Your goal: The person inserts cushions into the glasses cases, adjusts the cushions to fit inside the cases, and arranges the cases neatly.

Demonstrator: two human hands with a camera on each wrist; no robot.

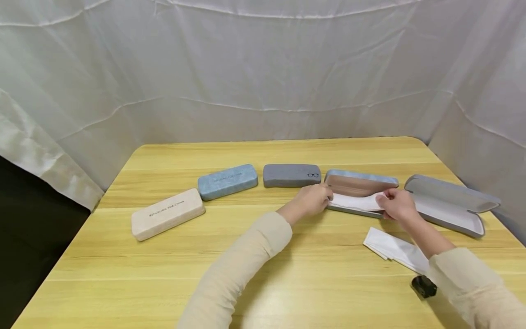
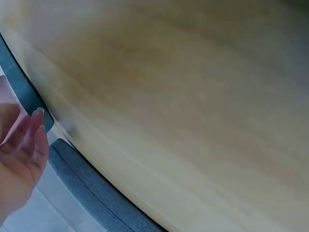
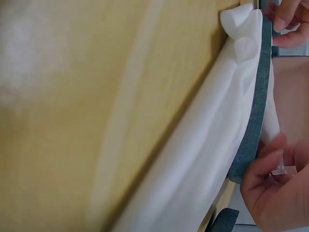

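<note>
A blue glasses case (image 1: 361, 174) stands open at the right of the table, its brown-pink inside facing me. A white cloth (image 1: 355, 201) lies stretched along its lower half. At the case's left end, my left hand (image 1: 311, 199) pinches one end of the cloth; in the left wrist view, the bent fingers (image 2: 40, 145) partly hide the grip. My right hand (image 1: 397, 204) pinches the other end between thumb and fingers, as the right wrist view also shows, with a bit of white between the fingertips (image 3: 275, 162).
An open grey case (image 1: 452, 192) stands to the right. Folded white cloths (image 1: 396, 249) and a small black object (image 1: 424, 287) lie near my right forearm. Leftward sit a closed grey case (image 1: 287, 175), a closed blue case (image 1: 228, 182) and a cream case (image 1: 168, 214).
</note>
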